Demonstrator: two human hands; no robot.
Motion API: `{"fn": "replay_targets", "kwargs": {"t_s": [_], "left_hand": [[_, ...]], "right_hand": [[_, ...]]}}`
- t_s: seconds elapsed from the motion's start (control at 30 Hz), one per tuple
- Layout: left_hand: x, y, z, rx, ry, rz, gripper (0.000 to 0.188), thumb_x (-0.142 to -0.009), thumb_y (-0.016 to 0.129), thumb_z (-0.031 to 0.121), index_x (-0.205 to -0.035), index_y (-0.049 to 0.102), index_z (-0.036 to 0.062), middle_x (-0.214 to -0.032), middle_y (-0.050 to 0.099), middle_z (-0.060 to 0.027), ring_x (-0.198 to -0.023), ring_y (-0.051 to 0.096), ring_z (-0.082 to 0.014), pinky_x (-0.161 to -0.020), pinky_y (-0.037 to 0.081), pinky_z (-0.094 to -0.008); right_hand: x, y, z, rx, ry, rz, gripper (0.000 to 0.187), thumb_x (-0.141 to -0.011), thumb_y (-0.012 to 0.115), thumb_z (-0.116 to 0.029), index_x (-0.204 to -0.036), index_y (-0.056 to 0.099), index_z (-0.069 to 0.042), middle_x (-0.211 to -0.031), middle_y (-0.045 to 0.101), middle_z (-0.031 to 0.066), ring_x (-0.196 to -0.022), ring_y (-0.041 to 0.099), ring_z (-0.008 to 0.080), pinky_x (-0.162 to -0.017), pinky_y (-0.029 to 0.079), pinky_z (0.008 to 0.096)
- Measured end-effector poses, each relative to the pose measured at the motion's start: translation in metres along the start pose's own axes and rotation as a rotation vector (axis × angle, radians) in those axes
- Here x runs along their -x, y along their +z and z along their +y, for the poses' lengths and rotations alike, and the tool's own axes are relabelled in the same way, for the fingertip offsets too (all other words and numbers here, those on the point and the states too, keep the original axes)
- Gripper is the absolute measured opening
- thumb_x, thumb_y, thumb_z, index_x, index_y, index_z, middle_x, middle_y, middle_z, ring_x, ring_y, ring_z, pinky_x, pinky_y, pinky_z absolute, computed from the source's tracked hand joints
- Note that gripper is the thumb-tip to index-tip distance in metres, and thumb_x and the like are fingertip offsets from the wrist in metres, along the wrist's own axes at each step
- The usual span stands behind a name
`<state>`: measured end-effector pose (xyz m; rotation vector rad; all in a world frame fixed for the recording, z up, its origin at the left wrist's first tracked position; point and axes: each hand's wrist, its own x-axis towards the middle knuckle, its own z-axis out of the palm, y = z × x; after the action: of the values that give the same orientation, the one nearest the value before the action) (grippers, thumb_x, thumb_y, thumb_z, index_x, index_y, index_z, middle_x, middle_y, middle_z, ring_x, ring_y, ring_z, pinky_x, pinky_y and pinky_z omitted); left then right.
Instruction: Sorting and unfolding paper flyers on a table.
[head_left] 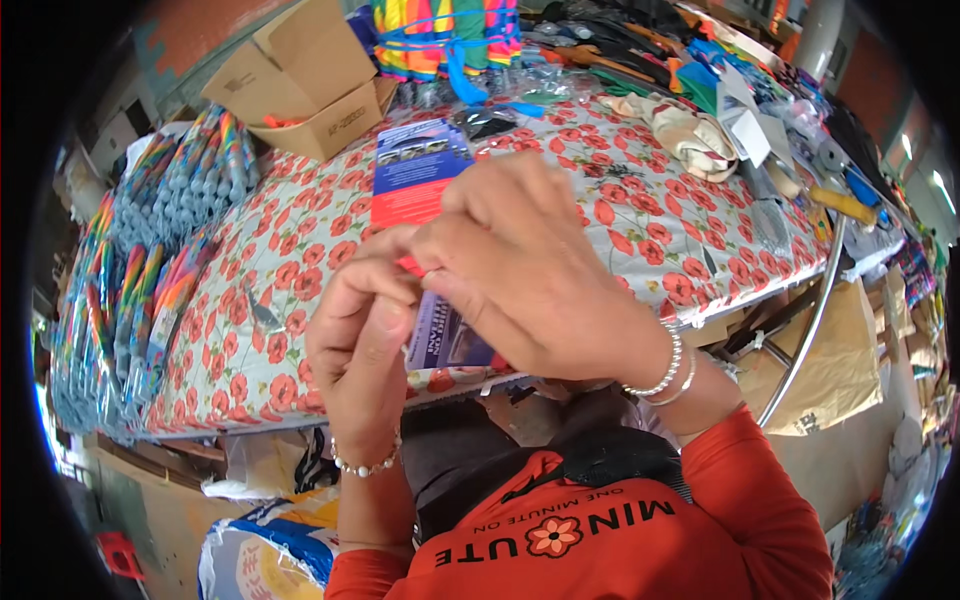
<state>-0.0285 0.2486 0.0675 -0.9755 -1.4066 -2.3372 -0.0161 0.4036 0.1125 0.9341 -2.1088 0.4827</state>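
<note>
My left grip (365,325) and right grip (530,270) pinch a printed card (432,338) above the worktop's (250,375) near edge, room rightward; rainbow-coloured bundles (185,190) crowd the left edge.

Right hand (525,265): upper fingers blurred. It covers part of the card (435,340) and the leaflet's (420,165) lower right corner. Both it and the left hand (355,325) obscure the red piece (411,266); kind indeterminable. Upper picture edge truncates the bundle (440,62); lower edge, the shirt (650,555).
</note>
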Motion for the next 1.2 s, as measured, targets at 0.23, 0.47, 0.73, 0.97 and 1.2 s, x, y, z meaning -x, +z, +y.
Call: {"fn": "replay_targets", "kwargs": {"t_s": [0.23, 0.47, 0.73, 0.97, 1.2], "left_hand": [[-0.002, -0.010, 0.005, 0.091, -0.118, -0.201, 0.010, -0.084, 0.057, 0.006, -0.087, 0.056, -0.0033, -0.089, 0.058, -0.0073, -0.079, 0.052, -0.0080, -0.071, 0.041, -0.0202], [-0.004, -0.005, 0.003, 0.037, -0.039, -0.166, 0.011, -0.084, 0.059, 0.006, -0.089, 0.057, -0.0040, -0.087, 0.059, -0.0069, -0.079, 0.053, -0.0089, -0.070, 0.043, -0.0213], [-0.006, -0.002, 0.002, 0.059, -0.064, -0.201, 0.012, -0.084, 0.059, 0.007, -0.089, 0.057, -0.0039, -0.087, 0.059, -0.0065, -0.079, 0.052, -0.0084, -0.070, 0.042, -0.0204], [-0.003, 0.002, -0.002, 0.060, 0.000, -0.016, 0.011, -0.084, 0.057, 0.006, -0.091, 0.058, -0.0030, -0.088, 0.058, -0.0061, -0.076, 0.050, -0.0058, -0.068, 0.039, -0.0187], [0.005, 0.002, 0.013, -0.034, -0.044, -0.007, 0.014, -0.081, 0.056, -0.003, -0.095, 0.058, -0.0035, -0.086, 0.057, -0.0071, -0.071, 0.051, -0.0059, -0.058, 0.041, -0.0170]], "right_hand": [[-0.004, -0.006, 0.004, -0.062, -0.041, -0.034, 0.016, -0.086, 0.047, -0.021, -0.088, 0.050, -0.005, -0.085, 0.042, 0.0084, -0.082, 0.037, 0.0231, -0.076, 0.030, 0.0341], [0.007, 0.014, -0.003, -0.892, 0.349, -0.012, 0.022, -0.090, 0.046, -0.026, -0.095, 0.045, -0.005, -0.091, 0.040, 0.0051, -0.084, 0.038, 0.0132, -0.078, 0.031, 0.0268], [0.014, 0.025, -0.001, -1.070, 0.445, 0.072, 0.024, -0.090, 0.045, -0.027, -0.096, 0.042, -0.003, -0.095, 0.038, 0.0059, -0.088, 0.038, 0.0116, -0.083, 0.030, 0.0252], [0.015, 0.025, 0.001, -0.884, 0.316, 0.220, 0.018, -0.091, 0.043, -0.021, -0.092, 0.045, -0.003, -0.093, 0.043, 0.0081, -0.090, 0.037, 0.0199, -0.085, 0.027, 0.0306], [0.017, 0.019, -0.005, -0.360, 0.157, 0.171, 0.012, -0.087, 0.047, -0.016, -0.090, 0.047, -0.004, -0.092, 0.045, 0.0111, -0.088, 0.038, 0.0249, -0.085, 0.025, 0.0370]]}}
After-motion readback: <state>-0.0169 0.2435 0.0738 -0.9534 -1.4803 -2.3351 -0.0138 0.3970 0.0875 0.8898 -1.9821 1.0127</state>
